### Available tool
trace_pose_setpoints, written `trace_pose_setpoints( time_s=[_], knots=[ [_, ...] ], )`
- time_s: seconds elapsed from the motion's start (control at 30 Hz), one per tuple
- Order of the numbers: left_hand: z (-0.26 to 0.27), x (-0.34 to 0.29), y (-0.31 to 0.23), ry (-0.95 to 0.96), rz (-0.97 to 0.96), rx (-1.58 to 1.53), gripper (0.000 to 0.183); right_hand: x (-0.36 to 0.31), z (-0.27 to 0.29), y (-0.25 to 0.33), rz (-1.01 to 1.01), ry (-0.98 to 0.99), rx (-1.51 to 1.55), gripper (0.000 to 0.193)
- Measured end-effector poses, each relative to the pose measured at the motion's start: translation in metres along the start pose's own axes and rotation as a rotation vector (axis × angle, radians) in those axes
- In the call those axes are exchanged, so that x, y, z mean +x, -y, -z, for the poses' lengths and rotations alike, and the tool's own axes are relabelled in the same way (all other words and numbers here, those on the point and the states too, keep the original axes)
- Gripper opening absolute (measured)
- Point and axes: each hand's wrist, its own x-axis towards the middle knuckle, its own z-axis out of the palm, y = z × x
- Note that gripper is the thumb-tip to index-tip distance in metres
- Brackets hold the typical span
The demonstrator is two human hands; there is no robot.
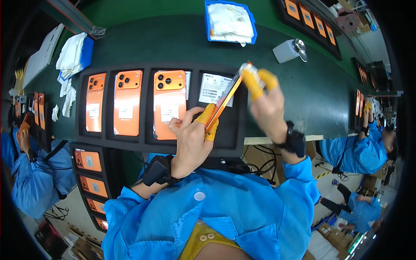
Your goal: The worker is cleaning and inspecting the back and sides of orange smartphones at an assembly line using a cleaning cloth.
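My left hand (193,138), with yellow finger covers on some fingers, grips an orange smartphone (224,102) by its lower end. The phone is tilted and seen nearly edge-on, above the right compartment of a black foam tray (147,108). At the phone's upper end my right hand (268,108), slightly blurred, pinches what looks like a small white cloth (261,74) against it, also with yellow finger covers. Three orange phones lie camera side up in the tray, the nearest one (170,97) beside my left hand. A white printed label (210,88) shows in the right compartment, partly hidden.
Blue bins of white cloths stand at the back (255,34) and left (88,52). A white pump bottle (286,51) is at the back right. Another phone tray (106,158) sits lower left. Co-workers in blue (41,177) work on both sides.
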Motion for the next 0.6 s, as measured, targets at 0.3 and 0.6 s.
trace_pose_setpoints(
  time_s=[0.3, 0.6],
  knots=[
    [0.000, 0.000, 0.001, -0.039, -0.005, -0.034, 0.019, -0.003, -0.001, 0.006, 0.205, 0.054, 0.075, 0.032],
    [0.008, 0.010, 0.000, 0.112, -0.104, -0.008, 0.017, -0.017, 0.009, 0.045, 0.444, 0.147, 0.197, 0.026]
  ],
)
